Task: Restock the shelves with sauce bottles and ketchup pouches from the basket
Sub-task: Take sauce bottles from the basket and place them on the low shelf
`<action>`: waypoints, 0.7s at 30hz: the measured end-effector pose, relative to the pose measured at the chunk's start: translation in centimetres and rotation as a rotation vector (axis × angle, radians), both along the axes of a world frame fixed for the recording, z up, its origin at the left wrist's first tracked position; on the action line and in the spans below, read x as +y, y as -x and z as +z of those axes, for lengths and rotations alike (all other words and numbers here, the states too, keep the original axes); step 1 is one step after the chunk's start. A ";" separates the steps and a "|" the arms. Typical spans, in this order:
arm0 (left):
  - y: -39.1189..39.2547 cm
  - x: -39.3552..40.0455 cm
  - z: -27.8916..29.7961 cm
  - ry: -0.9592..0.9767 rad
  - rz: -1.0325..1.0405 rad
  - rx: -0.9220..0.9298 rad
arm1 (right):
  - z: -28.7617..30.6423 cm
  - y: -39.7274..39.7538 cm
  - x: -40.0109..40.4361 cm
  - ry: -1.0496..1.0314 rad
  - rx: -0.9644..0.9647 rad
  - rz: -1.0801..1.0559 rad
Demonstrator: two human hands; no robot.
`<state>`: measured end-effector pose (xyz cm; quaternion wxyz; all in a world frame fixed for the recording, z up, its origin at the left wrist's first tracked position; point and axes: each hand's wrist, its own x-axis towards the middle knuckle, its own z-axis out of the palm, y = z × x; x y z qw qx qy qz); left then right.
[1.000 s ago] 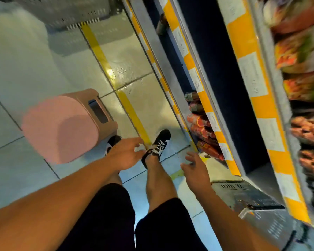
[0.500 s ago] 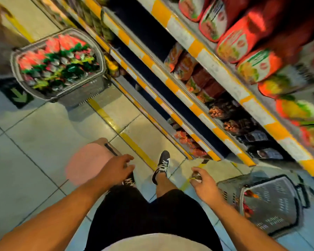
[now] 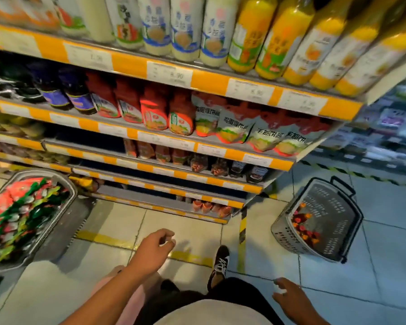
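Ahead and right of your right hand (image 3: 291,299) sits the basket (image 3: 288,235); both hands, left hand (image 3: 154,250) included, hang released, grasping nothing.

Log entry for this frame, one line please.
phase: between picks | left hand: empty | right hand: empty | grey plastic basket of red-green pouches: floor, left | grey basket, few bottles: floor, right

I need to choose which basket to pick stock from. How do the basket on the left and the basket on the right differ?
The left basket is heaped with red and green pouches; the right basket holds only a few items at the bottom. The left basket stands beside the shelves, the right basket past the shelf end. Both are grey and rest on the floor.
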<state>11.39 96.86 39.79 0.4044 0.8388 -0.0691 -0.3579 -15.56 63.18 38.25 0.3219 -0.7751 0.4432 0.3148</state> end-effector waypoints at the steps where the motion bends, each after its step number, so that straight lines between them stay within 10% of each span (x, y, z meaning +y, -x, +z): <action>1: -0.2 -1.2 0.6 0.010 -0.039 -0.009 | 0.0 1.8 -0.3 0.004 0.017 -0.049; 21: 9.2 -33.6 4.2 -0.140 -0.736 -0.207 | -2.6 26.6 -12.1 -0.089 0.025 -0.588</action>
